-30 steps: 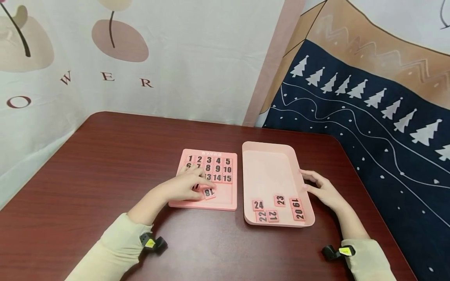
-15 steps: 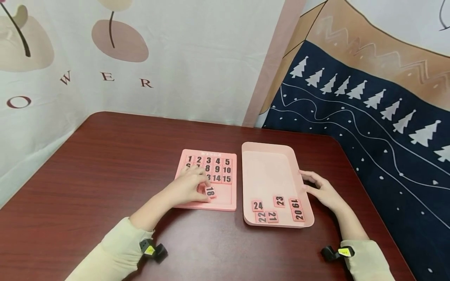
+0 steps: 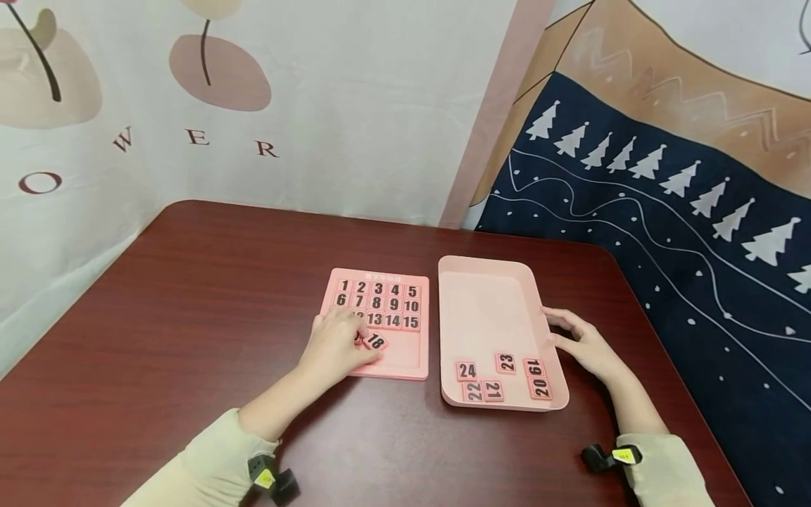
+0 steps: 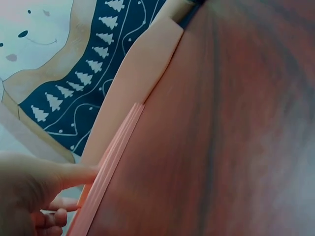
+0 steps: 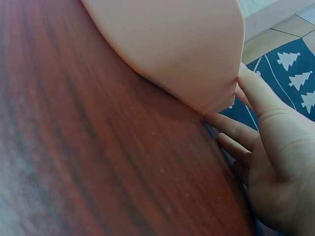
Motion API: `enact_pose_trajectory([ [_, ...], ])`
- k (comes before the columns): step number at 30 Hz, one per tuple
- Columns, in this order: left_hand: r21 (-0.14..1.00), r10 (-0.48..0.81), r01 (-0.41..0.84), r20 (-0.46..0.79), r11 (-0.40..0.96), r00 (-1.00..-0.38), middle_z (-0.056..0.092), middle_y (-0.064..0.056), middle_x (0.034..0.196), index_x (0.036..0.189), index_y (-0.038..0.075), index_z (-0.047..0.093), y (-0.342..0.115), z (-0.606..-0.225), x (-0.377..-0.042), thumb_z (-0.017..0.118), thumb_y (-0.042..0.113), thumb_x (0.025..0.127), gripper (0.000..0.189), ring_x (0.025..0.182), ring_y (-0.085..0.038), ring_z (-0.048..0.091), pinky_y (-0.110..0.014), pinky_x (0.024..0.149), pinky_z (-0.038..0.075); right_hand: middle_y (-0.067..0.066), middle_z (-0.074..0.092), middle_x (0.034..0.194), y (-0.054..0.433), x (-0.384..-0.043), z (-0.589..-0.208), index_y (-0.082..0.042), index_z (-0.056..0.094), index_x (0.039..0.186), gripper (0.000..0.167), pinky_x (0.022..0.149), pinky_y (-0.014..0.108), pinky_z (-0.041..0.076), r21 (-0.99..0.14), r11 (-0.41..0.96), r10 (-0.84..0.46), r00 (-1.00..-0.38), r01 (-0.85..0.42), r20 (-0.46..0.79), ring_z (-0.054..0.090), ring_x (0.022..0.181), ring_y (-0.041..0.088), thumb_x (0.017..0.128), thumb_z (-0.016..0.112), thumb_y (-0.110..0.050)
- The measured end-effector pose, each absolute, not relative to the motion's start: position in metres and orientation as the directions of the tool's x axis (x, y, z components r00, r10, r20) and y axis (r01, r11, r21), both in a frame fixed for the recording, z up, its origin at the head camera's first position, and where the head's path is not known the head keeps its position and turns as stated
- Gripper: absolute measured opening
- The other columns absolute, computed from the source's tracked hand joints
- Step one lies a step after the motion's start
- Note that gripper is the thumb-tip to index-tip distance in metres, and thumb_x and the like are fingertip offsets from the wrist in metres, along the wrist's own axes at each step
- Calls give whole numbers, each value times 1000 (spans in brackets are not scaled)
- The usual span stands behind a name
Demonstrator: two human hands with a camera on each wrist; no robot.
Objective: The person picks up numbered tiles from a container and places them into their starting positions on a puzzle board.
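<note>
In the head view a pink number puzzle board (image 3: 408, 355) lies on the table, with number tiles (image 3: 376, 303) in its upper rows. My left hand (image 3: 332, 343) reaches over its lower left part and pinches the tile marked 18 (image 3: 376, 341) between thumb and fingers. That tile sits slanted in this view, and the hand hides the tiles under it. My right hand (image 3: 586, 345) is at the right side of a pale pink tray (image 3: 484, 303). Its relaxed fingers touch the tray's outer wall (image 5: 182, 64), as the right wrist view shows.
Several loose tiles, among them 24 (image 3: 467, 371), 23 (image 3: 505, 362) and 20 (image 3: 540, 388), lie in the near end of the tray. The tray stands just right of the board on a brown wooden table (image 3: 241, 282). Printed curtains (image 3: 380, 105) hang behind.
The 18 tile has turned from upside down through sideways to slanted, nearly upright, in my left fingers. The left hand has shifted slightly left; my right hand stays at the tray.
</note>
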State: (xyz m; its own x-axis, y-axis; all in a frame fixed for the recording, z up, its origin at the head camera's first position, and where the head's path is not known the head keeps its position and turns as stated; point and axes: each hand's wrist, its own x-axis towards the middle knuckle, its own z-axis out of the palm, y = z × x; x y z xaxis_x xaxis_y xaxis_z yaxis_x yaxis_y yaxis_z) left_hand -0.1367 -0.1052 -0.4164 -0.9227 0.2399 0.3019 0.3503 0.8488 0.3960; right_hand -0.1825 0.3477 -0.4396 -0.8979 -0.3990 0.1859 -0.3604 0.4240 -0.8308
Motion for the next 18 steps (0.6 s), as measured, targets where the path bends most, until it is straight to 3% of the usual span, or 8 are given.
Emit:
enact_pose_trajectory([
  [3, 412, 205, 309, 276, 857, -939, 46, 5, 69, 64, 18, 53, -102, -418, -134, 85, 37, 61, 37, 79, -22, 48, -42, 74, 33, 14, 56, 129, 348, -182, -439, 0, 47, 137, 48, 93, 14, 35, -832, 425, -402, -898, -357, 179, 47, 116, -2, 92, 61, -2],
  [5, 410, 191, 289, 264, 865, -945, 46, 5, 68, 64, 17, 52, -100, -418, -133, 85, 39, 61, 40, 78, -22, 48, -42, 74, 33, 7, 57, 129, 348, -182, -439, 0, 46, 138, 48, 93, 13, 35, -832, 428, -399, -900, -352, 175, 47, 116, -3, 92, 61, -2],
  [8, 402, 184, 277, 254, 873, -949, 46, 4, 69, 65, 17, 51, -99, -418, -133, 86, 42, 60, 43, 80, -23, 49, -42, 73, 33, 12, 56, 129, 348, -182, -438, 1, 46, 138, 48, 93, 13, 34, -832, 425, -403, -897, -357, 180, 47, 116, -3, 92, 60, -1],
  [12, 414, 238, 337, 273, 845, -932, 54, 1, 80, 81, 14, 64, -100, -419, -133, 87, 42, 59, 43, 87, -25, 51, -43, 76, 34, 26, 53, 128, 347, -181, -437, 3, 46, 137, 48, 93, 13, 34, -832, 419, -406, -895, -364, 187, 47, 115, -3, 91, 60, 1],
  [15, 451, 303, 402, 276, 797, -912, 56, 1, 87, 98, 16, 70, -102, -420, -135, 87, 38, 62, 45, 90, -23, 50, -42, 77, 33, 26, 53, 128, 346, -181, -437, 3, 46, 137, 48, 93, 14, 35, -832, 416, -408, -893, -366, 189, 48, 115, -2, 91, 60, 2],
  [18, 485, 338, 429, 267, 762, -902, 52, 3, 83, 100, 19, 73, -105, -422, -138, 85, 32, 65, 39, 86, -20, 47, -42, 77, 31, 29, 52, 128, 345, -181, -437, 3, 45, 137, 48, 93, 14, 35, -835, 411, -413, -891, -367, 189, 47, 116, -2, 91, 59, 2],
])
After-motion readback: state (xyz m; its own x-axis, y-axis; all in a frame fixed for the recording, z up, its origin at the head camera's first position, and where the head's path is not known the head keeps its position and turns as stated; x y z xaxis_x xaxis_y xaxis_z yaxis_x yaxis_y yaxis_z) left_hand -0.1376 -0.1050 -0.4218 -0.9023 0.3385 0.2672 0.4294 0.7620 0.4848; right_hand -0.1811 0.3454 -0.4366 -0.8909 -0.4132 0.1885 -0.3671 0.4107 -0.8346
